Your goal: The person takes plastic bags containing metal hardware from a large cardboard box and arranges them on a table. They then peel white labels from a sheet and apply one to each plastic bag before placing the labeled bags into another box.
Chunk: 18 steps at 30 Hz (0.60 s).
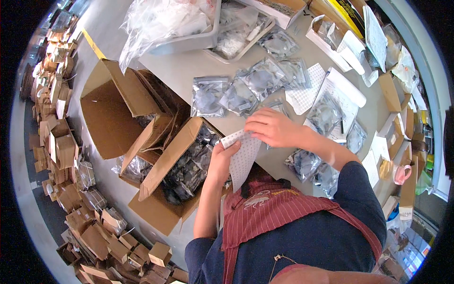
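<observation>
A white sheet of small printed labels [245,158] hangs in front of my apron, its upper edge curled over. My left hand [222,158] grips the sheet's left edge, thumb on top. At the upper right corner my right hand [270,127] pinches the sheet; whether a single label is between the fingertips is hidden. Just beyond my hands, clear plastic bags with grey parts [265,75] lie in a group on the grey table [170,66]. Left of my left forearm, an open cardboard box [165,182] is filled with similar bagged parts.
A larger open carton [109,104] stands at the left. Grey bins [189,42] with plastic bags are at the back. More bagged parts [325,113] and papers [347,94] lie to the right. Many small cardboard boxes [101,236] crowd the floor at far left.
</observation>
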Each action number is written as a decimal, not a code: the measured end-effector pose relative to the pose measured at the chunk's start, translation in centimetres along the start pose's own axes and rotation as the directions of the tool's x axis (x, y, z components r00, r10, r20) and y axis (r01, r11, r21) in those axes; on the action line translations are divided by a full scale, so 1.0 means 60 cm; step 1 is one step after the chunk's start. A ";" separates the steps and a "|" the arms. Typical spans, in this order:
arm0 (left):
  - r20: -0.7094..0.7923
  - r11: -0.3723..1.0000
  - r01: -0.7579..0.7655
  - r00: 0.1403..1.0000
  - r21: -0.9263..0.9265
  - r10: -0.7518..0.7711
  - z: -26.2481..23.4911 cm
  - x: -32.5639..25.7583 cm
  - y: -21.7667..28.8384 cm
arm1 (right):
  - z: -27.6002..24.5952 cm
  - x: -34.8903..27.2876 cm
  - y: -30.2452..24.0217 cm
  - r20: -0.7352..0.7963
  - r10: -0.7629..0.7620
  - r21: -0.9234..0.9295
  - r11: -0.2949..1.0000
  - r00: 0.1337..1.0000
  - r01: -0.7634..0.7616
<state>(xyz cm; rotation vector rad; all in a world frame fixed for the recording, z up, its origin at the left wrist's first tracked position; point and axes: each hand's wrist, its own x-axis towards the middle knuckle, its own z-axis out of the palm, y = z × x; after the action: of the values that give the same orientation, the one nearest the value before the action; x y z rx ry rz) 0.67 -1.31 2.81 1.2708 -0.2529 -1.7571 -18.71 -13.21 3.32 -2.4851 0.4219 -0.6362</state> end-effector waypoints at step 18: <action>0.015 0.989 -0.031 0.999 -0.145 0.034 -0.003 -0.018 -0.010 | 0.025 -0.008 -0.031 -0.136 -0.028 -0.129 0.992 0.990 0.010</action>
<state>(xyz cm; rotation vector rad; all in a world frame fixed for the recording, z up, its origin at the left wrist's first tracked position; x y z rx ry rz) 0.56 -0.10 3.05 1.1413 -0.1524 -1.7273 -18.02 -10.90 3.06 -2.5771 0.5059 -0.8157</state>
